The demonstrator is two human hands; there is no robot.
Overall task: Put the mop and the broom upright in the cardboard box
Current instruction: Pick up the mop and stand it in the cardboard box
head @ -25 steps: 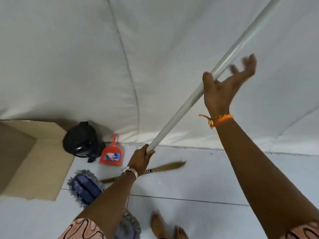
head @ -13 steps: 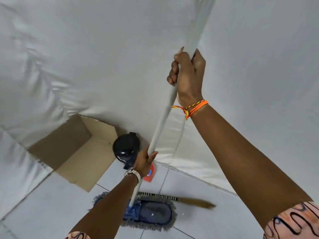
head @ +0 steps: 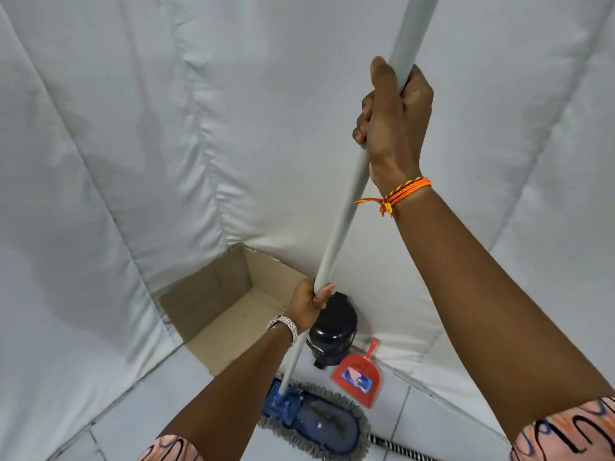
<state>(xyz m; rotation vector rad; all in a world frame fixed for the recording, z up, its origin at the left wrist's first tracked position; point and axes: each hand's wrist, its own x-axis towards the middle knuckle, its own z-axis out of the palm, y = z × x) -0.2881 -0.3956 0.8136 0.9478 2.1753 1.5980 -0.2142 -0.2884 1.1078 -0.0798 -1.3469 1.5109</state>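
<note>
The mop has a long grey handle (head: 342, 214) and a flat blue head with a grey fringe (head: 319, 424) resting on the tiled floor. My right hand (head: 394, 118) is closed around the handle high up. My left hand (head: 307, 302) grips it lower down. The mop stands nearly upright, its top out of frame. The cardboard box (head: 233, 314) lies open in the corner, just left of my left hand. Of the broom, only a striped black-and-white piece of handle (head: 396, 447) shows at the bottom edge beside the mop head.
A black lidded bin (head: 332, 331) stands against the white fabric wall (head: 133, 128), right of the box. A red dustpan (head: 359, 377) leans beside it. White padded fabric walls close in the corner on both sides.
My right hand went from open beside the handle to closed on it. The mop swung from a slant to nearly upright, and its head moved closer to the box.
</note>
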